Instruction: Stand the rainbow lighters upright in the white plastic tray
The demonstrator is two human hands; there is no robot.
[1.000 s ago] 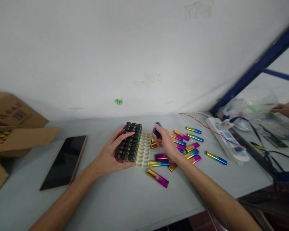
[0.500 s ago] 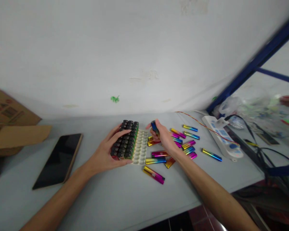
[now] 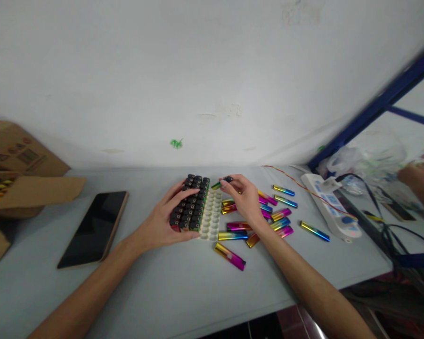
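Note:
A white tray [image 3: 212, 222] with rows of round holes lies mid-table; its left part is filled with black-capped lighters [image 3: 192, 207]. My left hand [image 3: 162, 221] rests on the tray's left side, thumb along its near edge and fingers laid over the lighters. My right hand [image 3: 245, 197] pinches a lighter [image 3: 222, 182] with a black cap and greenish body, held nearly level over the tray's far right corner. Several loose rainbow-coloured lighters [image 3: 268, 216] lie on the table right of the tray, one [image 3: 229, 256] nearer me.
A black phone [image 3: 95, 227] lies at left, beside open cardboard boxes [image 3: 17, 188]. A white power strip [image 3: 330, 209] with cables sits at right by a blue frame [image 3: 374, 106]. Another person's hand [image 3: 415, 176] handles plastic bags at far right.
My right hand has lifted the lighter from upright beside the tray, turned it level and carried it left over the tray's far corner. My left hand stays on the tray.

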